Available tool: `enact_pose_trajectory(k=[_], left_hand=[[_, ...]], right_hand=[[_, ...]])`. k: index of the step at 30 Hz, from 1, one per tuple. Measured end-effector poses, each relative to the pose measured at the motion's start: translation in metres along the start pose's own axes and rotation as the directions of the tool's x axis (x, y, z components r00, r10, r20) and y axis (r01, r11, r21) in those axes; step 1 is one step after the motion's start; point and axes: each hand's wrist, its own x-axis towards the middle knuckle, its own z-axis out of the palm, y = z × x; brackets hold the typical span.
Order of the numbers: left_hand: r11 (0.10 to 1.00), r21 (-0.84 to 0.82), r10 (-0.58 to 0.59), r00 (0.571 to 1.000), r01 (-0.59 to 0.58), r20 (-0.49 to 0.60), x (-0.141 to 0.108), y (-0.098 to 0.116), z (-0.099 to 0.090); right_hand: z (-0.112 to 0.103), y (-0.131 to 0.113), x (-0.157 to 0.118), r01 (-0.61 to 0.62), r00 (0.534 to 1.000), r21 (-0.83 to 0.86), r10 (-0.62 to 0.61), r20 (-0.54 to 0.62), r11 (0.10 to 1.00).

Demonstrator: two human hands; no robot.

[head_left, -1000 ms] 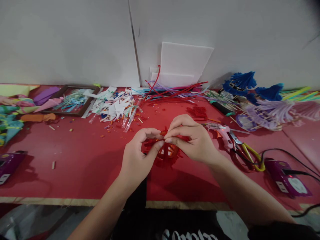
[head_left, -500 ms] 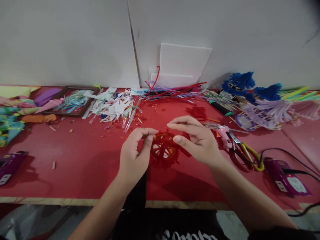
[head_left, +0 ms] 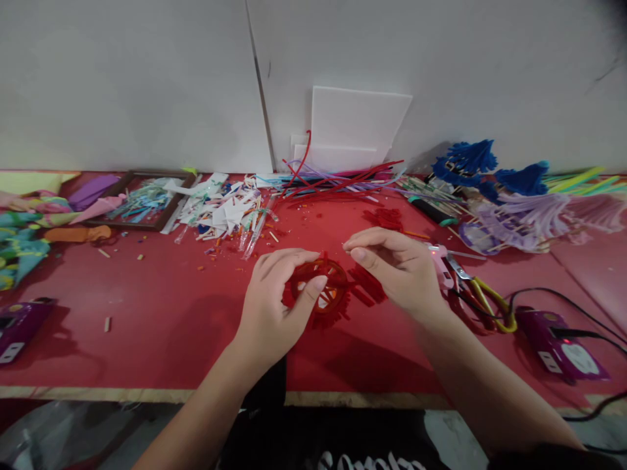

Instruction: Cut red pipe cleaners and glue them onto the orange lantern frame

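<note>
A round red wheel-like piece (head_left: pixel 335 295) with spokes and a fringed edge is gripped between the thumb and fingers of my left hand (head_left: pixel 279 297). Just right of it, my right hand (head_left: pixel 399 267) is pinched closed, its fingertips apart from the wheel; whatever lies between them is too small to make out. Short red fuzzy strips (head_left: pixel 367 286) lie on the table under my right fingertips.
Pipe cleaners (head_left: pixel 343 179) lie along the wall on the red table (head_left: pixel 171 294). Paper scraps (head_left: pixel 235 212) and a framed tray (head_left: pixel 164 225) are back left. At right are a pink glue gun (head_left: pixel 442 267), yellow-handled scissors (head_left: pixel 494 303) and a purple box (head_left: pixel 563 346).
My left hand has shifted its hold, its thumb now over the wheel. My right hand has drawn away to the right, bringing its thumb and fingers together.
</note>
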Motion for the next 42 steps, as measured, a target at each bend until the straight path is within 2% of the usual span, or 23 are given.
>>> enact_pose_trajectory(k=[4,8,12,15,19,22,25,28,31,35,39,42], left_hand=[[0.999,-0.005,0.032,0.998,-0.032,0.045,0.001,-0.001,0.006],[0.999,-0.031,-0.023,0.998,0.025,0.063,0.002,0.0,0.009],[0.998,-0.018,-0.057,0.996,0.059,0.074,0.005,0.001,0.007],[0.999,0.008,-0.043,0.995,0.043,0.087,0.009,0.002,0.005],[1.0,0.016,-0.017,0.995,0.015,0.1,0.017,0.003,0.004],[1.0,0.001,0.008,0.997,-0.008,0.083,0.028,0.0,0.006],[0.999,-0.011,0.051,0.997,-0.05,0.064,0.043,-0.008,0.01],[0.994,0.016,0.105,0.99,-0.107,0.092,0.056,-0.017,0.014],[0.983,0.092,0.157,0.987,-0.16,0.046,0.062,-0.021,0.014],[0.973,0.102,0.21,0.978,-0.208,-0.006,0.063,-0.022,0.01],[0.98,0.102,0.181,0.979,-0.172,-0.092,0.06,-0.023,0.005],[0.984,0.138,0.135,0.971,-0.109,-0.198,0.054,-0.025,0.0]], right_hand=[[0.0,0.001,0.003,-0.032,0.999,-0.033,0.031,-0.023,0.999],[0.001,0.009,0.003,-0.065,0.996,-0.025,0.063,-0.066,0.998],[0.001,0.015,0.003,-0.068,0.997,-0.074,0.065,-0.039,0.995],[0.002,0.016,0.004,-0.077,0.997,-0.079,0.076,-0.022,0.994],[0.003,0.017,0.008,-0.059,0.997,-0.004,0.058,-0.052,0.998],[-0.001,0.021,0.009,-0.104,0.992,-0.025,0.102,-0.074,0.994],[-0.009,0.027,0.008,-0.136,0.983,-0.122,0.119,-0.137,0.983],[-0.021,0.035,0.006,-0.144,0.966,-0.22,0.088,-0.243,0.965],[-0.03,0.045,0.005,-0.155,0.953,-0.247,0.079,-0.293,0.956],[-0.036,0.05,0.008,-0.157,0.963,-0.233,0.097,-0.251,0.96],[-0.036,0.048,0.016,-0.145,0.973,-0.283,0.085,-0.215,0.948],[-0.035,0.047,0.024,-0.098,0.974,-0.331,0.021,-0.227,0.939]])
